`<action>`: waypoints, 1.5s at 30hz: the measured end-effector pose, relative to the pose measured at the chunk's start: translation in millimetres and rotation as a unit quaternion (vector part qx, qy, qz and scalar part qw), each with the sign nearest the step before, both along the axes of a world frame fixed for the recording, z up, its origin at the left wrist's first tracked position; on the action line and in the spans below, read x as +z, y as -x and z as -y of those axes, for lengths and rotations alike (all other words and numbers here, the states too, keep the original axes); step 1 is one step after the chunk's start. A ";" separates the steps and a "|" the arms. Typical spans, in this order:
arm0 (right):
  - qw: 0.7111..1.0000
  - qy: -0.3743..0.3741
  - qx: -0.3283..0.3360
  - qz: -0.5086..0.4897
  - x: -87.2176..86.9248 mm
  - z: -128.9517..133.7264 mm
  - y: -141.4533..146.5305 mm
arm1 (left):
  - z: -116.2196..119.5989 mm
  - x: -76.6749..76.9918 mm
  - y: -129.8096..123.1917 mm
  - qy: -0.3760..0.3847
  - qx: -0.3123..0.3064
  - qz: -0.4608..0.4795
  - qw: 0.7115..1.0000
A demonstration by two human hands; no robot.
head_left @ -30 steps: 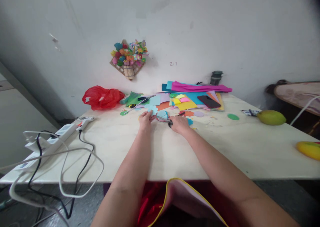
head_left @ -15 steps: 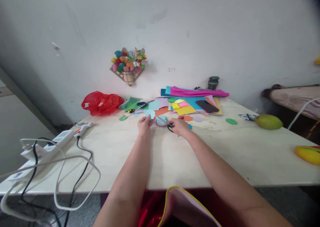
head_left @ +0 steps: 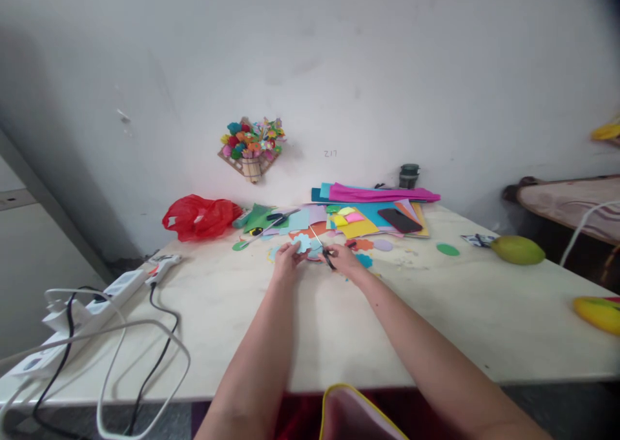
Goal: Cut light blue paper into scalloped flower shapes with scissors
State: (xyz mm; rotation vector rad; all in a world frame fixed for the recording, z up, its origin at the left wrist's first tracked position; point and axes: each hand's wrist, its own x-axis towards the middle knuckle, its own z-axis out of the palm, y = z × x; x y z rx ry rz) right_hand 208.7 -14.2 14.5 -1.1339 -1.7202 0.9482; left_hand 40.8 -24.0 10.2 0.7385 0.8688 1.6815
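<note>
My left hand pinches a light blue scalloped paper piece at its left edge. Black-handled scissors are in my right hand, their blades parted and pointing up and left beside the blue piece. Under and around both hands lie cut paper shapes, among them an orange scalloped one, a purple oval and a darker blue one. A second pair of scissors rests on the sheets behind my left hand.
Coloured sheets, a dark phone and pink material lie at the back. A red plastic bag is back left. Power strips and cables occupy the left; a green mango and a yellow fruit are right.
My left hand has brought the blue piece rightward, closer to the scissors. The scissors have turned more upright and their blades are now spread. The whole view has shifted slightly.
</note>
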 end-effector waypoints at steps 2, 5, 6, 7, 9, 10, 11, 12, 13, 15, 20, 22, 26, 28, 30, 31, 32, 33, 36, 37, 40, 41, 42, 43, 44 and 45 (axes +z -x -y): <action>0.997 0.061 0.011 -0.052 4.7 6.7 2.2 | 1.6 0.8 -1.7 0.002 -0.010 -0.015 1.000; 0.988 0.121 0.025 -0.097 9.3 12.4 4.5 | 3.6 0.9 -4.2 -0.005 -0.025 -0.025 0.999; 0.985 0.132 0.027 -0.109 9.5 12.7 4.8 | 4.2 0.9 -5.1 -0.006 -0.028 -0.027 0.999; 0.983 0.138 0.028 -0.121 9.1 12.2 4.9 | 4.9 0.8 -6.1 -0.006 -0.037 -0.036 0.999; 0.978 0.143 0.031 -0.150 7.0 10.0 4.7 | 6.4 0.7 -8.0 -0.005 -0.052 -0.061 0.997; 0.976 0.145 0.029 -0.163 5.9 8.7 4.5 | 7.1 0.7 -9.0 -0.006 -0.057 -0.075 0.996; 0.974 0.145 0.025 -0.173 5.0 7.5 4.2 | 7.8 0.7 -9.9 -0.008 -0.061 -0.087 0.994; 0.973 0.143 0.019 -0.181 4.6 6.7 4.1 | 8.5 0.6 -10.6 -0.012 -0.064 -0.098 0.993; 0.972 0.139 0.010 -0.187 4.5 6.2 4.0 | 9.1 0.5 -11.3 -0.015 -0.070 -0.109 0.991; 0.972 0.127 -0.006 -0.198 5.3 6.3 3.9 | 9.7 0.0 -12.0 -0.019 -0.082 -0.129 0.988; 0.973 0.114 -0.021 -0.201 7.1 7.8 4.0 | 8.4 -3.1 -11.3 -0.018 -0.104 -0.163 0.981; 0.974 0.111 -0.022 -0.197 6.6 7.7 4.0 | 7.6 -4.4 -10.9 -0.019 -0.106 -0.171 0.979; 0.971 0.108 -0.021 -0.213 5.3 7.0 4.4 | 7.0 -5.7 -10.7 -0.012 -0.120 -0.198 0.973; 0.968 0.106 -0.020 -0.228 5.0 6.6 4.7 | 7.2 -5.7 -10.9 -0.008 -0.129 -0.213 0.968; 0.965 0.107 -0.017 -0.238 4.6 5.9 4.6 | 7.8 -5.5 -11.1 -0.008 -0.130 -0.223 0.966; 0.964 0.108 -0.016 -0.242 4.4 5.6 4.5 | 8.2 -5.3 -11.1 -0.011 -0.132 -0.228 0.965; 0.963 0.109 -0.015 -0.246 4.1 5.2 4.2 | 8.6 -5.2 -11.0 -0.012 -0.135 -0.232 0.963; 0.962 0.109 -0.016 -0.249 3.9 4.9 3.9 | 9.1 -5.0 -11.0 -0.013 -0.138 -0.234 0.962; 0.960 0.106 -0.016 -0.258 3.3 4.1 3.4 | 9.8 -4.8 -11.1 -0.009 -0.143 -0.235 0.962; 0.959 0.104 -0.016 -0.263 3.2 3.8 3.5 | 9.8 -4.8 -11.2 -0.007 -0.143 -0.234 0.962; 0.953 0.105 -0.017 -0.284 3.1 2.7 4.1 | 9.2 -5.2 -11.9 -0.009 -0.149 -0.233 0.961; 0.951 0.104 -0.019 -0.291 3.0 2.2 4.3 | 9.1 -5.1 -12.4 -0.009 -0.151 -0.234 0.960; 0.950 0.103 -0.022 -0.295 3.0 1.8 4.4 | 9.1 -4.9 -12.9 -0.009 -0.154 -0.235 0.960; 0.949 0.101 -0.026 -0.298 2.9 1.3 4.3 | 9.4 -4.6 -13.4 -0.009 -0.156 -0.235 0.959; 0.949 0.099 -0.031 -0.299 2.8 0.9 4.1 | 9.7 -4.1 -14.0 -0.010 -0.157 -0.236 0.959; 0.949 0.096 -0.033 -0.300 2.7 0.4 3.9 | 10.2 -3.5 -14.5 -0.009 -0.159 -0.237 0.958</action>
